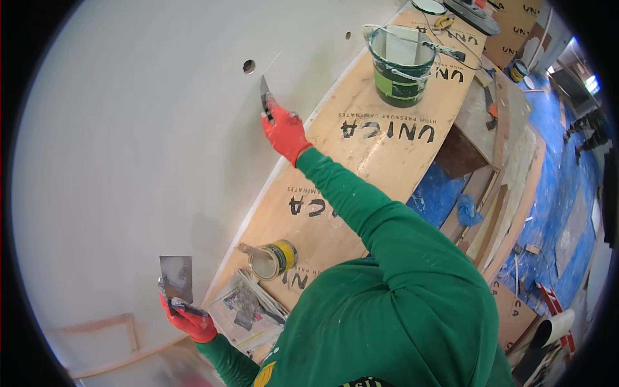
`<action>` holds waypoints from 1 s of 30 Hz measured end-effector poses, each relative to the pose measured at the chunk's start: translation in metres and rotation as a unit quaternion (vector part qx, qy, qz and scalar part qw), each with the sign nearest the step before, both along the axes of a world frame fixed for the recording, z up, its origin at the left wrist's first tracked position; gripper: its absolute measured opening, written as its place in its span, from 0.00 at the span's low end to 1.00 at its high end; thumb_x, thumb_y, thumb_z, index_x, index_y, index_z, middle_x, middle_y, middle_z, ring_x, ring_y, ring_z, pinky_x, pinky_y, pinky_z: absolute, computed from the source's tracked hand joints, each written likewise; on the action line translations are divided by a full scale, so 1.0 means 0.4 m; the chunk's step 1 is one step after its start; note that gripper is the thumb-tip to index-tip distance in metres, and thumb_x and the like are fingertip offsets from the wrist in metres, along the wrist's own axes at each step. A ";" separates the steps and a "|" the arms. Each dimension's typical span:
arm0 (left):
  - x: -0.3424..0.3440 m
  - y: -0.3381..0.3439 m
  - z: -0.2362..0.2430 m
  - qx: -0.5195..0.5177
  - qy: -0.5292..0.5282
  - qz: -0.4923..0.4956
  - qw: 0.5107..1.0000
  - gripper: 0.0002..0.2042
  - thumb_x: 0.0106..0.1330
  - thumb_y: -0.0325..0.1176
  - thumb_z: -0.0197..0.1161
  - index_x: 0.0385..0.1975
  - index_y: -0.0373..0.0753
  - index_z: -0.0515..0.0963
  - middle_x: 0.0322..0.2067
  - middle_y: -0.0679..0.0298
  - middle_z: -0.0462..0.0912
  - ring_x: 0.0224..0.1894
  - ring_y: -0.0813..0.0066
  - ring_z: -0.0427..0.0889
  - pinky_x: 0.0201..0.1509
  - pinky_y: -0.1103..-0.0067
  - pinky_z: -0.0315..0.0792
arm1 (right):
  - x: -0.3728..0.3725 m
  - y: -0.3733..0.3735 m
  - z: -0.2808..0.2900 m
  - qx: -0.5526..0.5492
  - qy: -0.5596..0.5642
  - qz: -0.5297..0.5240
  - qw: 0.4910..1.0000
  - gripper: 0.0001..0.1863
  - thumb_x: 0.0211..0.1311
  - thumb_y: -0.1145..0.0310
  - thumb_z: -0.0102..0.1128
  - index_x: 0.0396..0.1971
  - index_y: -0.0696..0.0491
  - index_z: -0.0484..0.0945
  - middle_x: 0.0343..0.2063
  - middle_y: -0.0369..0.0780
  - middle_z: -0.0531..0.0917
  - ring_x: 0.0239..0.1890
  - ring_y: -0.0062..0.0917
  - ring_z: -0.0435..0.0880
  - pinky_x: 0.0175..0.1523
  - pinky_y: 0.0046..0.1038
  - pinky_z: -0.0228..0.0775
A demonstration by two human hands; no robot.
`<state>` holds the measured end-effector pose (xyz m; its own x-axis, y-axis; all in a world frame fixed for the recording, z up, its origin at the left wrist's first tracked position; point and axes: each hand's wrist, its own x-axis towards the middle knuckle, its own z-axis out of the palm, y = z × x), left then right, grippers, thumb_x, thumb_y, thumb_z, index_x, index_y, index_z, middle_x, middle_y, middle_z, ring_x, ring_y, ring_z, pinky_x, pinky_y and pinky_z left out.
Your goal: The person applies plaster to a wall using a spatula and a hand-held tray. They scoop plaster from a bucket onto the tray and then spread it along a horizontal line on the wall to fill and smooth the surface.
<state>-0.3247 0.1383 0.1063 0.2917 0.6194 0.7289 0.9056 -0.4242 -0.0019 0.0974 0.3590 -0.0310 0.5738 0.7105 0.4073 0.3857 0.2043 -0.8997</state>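
My right hand (284, 131), in a red glove, reaches up and holds a narrow putty knife (265, 95) with its blade tip against the white wall (129, 142), just below a small round hole (249, 66). My left hand (188, 320), also red-gloved, holds a wide flat metal scraper (176, 278) upright near the wall's lower part. Both arms wear green sleeves.
A laminate-covered platform (361, 161) runs along the wall. On it stand a green bucket (401, 64), an open yellow can (276, 258) with a stick across it, and crumpled papers (248, 309). A blue floor covering (554, 193), boards and a red ladder (553, 303) lie to the right.
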 end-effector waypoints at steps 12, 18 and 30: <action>0.107 -0.003 0.048 0.166 0.155 0.116 0.967 0.28 0.67 0.23 0.57 0.67 0.27 0.58 0.62 0.42 0.68 0.61 0.46 0.72 0.65 0.63 0.67 | -0.293 -0.216 0.084 0.095 0.040 0.214 0.971 0.22 0.66 0.71 0.55 0.59 0.53 0.70 0.49 0.46 0.81 0.46 0.44 0.81 0.49 0.38 0.74; 0.338 0.032 0.056 -0.257 -0.328 -0.123 0.901 0.25 0.67 0.33 0.59 0.62 0.33 0.64 0.57 0.51 0.73 0.58 0.61 0.75 0.63 0.72 0.69 | -0.113 -0.437 0.392 0.359 -0.143 0.393 0.835 0.25 0.61 0.68 0.59 0.60 0.45 0.72 0.54 0.45 0.76 0.50 0.38 0.80 0.51 0.37 0.75; 0.555 0.084 0.203 -0.368 -0.725 -0.291 0.504 0.15 0.74 0.43 0.53 0.52 0.41 0.73 0.31 0.62 0.79 0.21 0.76 0.76 0.14 0.83 0.64 | 0.284 -0.169 -0.017 0.122 -0.428 0.180 0.877 0.27 0.66 0.71 0.42 0.66 0.40 0.65 0.58 0.41 0.73 0.54 0.32 0.77 0.48 0.36 0.75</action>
